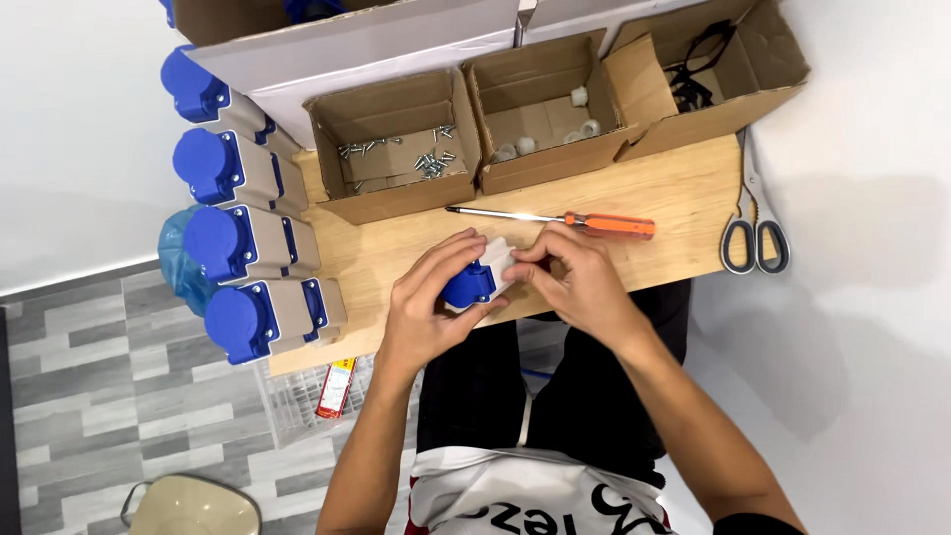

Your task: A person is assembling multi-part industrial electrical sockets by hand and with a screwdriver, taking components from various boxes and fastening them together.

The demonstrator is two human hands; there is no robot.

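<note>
Both hands close on one socket (474,284), a grey-white body with a blue cap, held just above the near edge of the surface (634,188). Left hand (428,297) wraps the blue end from the left, fingers curled over the top, a full grip. Right hand (573,280) pinches the pale end with the fingertips (523,260), a narrow grip; what they press there is hidden.

To do this well, I judge the left hand should lock the body steady while the right works the small part, with the piece kept low over the wood so nothing dropped rolls off.

The socket's long axis runs roughly left to right, slightly tilted, with the blue cap pointing left and near and the pale end right and far.

At far left stands a row of four finished sockets (248,243), caps facing left. Beyond the hands lie a box of screws (396,149), a box of white plugs (545,124), a screwdriver (555,218) with an orange handle, then scissors (755,233) at right.
</note>
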